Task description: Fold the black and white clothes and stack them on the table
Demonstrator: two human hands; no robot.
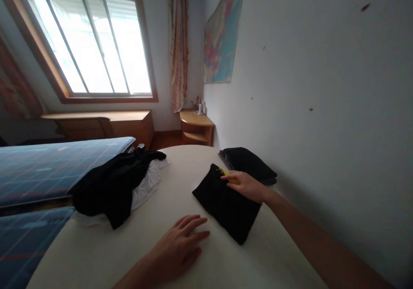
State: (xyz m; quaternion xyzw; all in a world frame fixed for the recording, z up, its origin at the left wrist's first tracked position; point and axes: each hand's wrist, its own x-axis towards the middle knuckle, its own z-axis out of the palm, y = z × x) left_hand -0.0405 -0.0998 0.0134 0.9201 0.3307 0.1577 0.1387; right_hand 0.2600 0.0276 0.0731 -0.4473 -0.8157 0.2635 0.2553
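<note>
A folded black garment (229, 205) with a yellow print near its far edge lies flat on the cream table (180, 164). My right hand (247, 186) rests on top of it, fingers stretched over the yellow print and covering part of it. To the left of the garment, my left hand (179, 244) is open just above or on the tabletop, its fingers apart and holding nothing. Behind my right hand sits a stack of folded dark clothes (247, 162) against the wall side.
A loose heap of black clothing (112, 183) with a white cloth (150, 183) under it lies at the table's left edge. Beyond stand beds with blue plaid mattresses (48, 168) and a small wooden corner shelf (196, 119). The white wall (309, 65) borders the right side.
</note>
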